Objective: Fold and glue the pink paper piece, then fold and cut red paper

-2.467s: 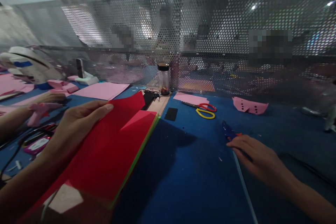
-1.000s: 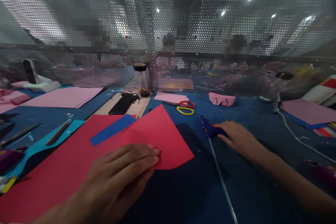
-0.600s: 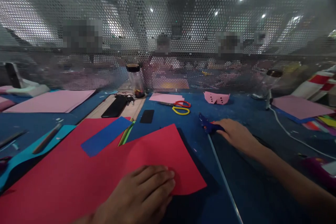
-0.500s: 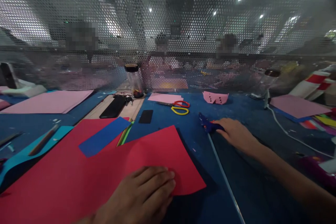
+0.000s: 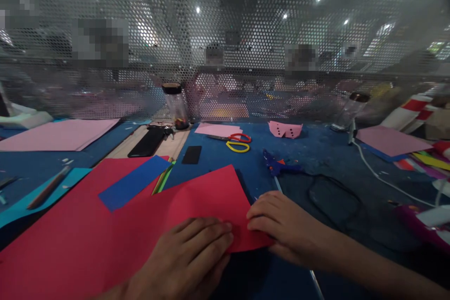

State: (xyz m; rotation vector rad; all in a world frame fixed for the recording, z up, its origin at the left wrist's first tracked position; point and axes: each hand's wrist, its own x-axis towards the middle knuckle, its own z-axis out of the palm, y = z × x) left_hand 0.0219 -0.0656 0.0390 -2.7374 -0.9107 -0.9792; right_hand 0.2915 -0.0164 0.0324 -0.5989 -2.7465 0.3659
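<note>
A large sheet of red paper (image 5: pixel 140 234) spreads over the left and middle of the blue table, its right part raised in a bend. My left hand (image 5: pixel 190 253) lies over its near edge, fingers together and curled around the paper, the thumb mostly hidden beneath. My right hand (image 5: pixel 281 225) pinches the right edge of the same sheet. Beyond it a blue glue gun (image 5: pixel 277 165) rests on its side, a long clear glue stick (image 5: pixel 316 283) running from it under my right hand. On the red paper sits a blue paper strip (image 5: pixel 133 183).
Scissors (image 5: pixel 239 143), a black card (image 5: pixel 192 154), a phone (image 5: pixel 146 142) and a pink dotted paper piece (image 5: pixel 284 129) lie farther back. Jars (image 5: pixel 176 108) stand before a perforated metal screen (image 5: pixel 225 18), people behind it. A black cord (image 5: pixel 337 183) loops at right; pink sheets (image 5: pixel 63 133) lie left.
My right hand has let go of the glue gun, come back toward me and taken the red paper's right edge. My left hand stays on the near edge.
</note>
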